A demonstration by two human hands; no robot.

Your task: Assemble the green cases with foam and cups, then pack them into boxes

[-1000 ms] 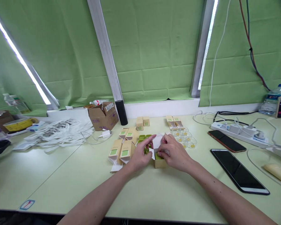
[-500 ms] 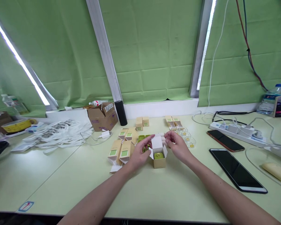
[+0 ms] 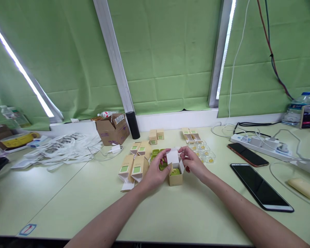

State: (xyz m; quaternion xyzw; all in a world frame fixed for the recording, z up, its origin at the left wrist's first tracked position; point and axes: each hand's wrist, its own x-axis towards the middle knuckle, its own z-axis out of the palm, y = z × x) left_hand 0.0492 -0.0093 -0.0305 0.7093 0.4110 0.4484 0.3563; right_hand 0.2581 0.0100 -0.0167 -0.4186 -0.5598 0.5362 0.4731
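Blinds (image 3: pixel 167 55): hanging green and creased across the background.
Worktop (image 3: pixel 74 210): running pale from side to side, a seam crossing its left part.
Straps (image 3: pixel 64 148): heaped white toward the left end.
Left hand (image 3: pixel 155 172): spread beside the open box (image 3: pixel 176 180), thumb against the tan side flap, forefinger near the raised lid (image 3: pixel 172 156).
Right hand (image 3: pixel 193 163): apart from the left, across the same box, fingers partly curled by the lid's right edge; impossible to tell whether pinching it.
Carton (image 3: pixel 111 132): standing flaps up near the wall, just beside a black cylinder (image 3: pixel 133 125).
Power strip (image 3: pixel 260 145): lying at right, loaded with chargers.
Big phone (image 3: pixel 262 187): resting screen up, near a smaller phone (image 3: pixel 248 155).
Tan boxes (image 3: pixel 140 165): grouped left of the hands, green-labelled, with more pairs farther back.
Open box: standing upright on the worktop between both hands, white inside.
Clear cups (image 3: pixel 210 157): clustered behind the right hand, yellow at the bottom.
Green case (image 3: pixel 175 172): sitting inside the open box.
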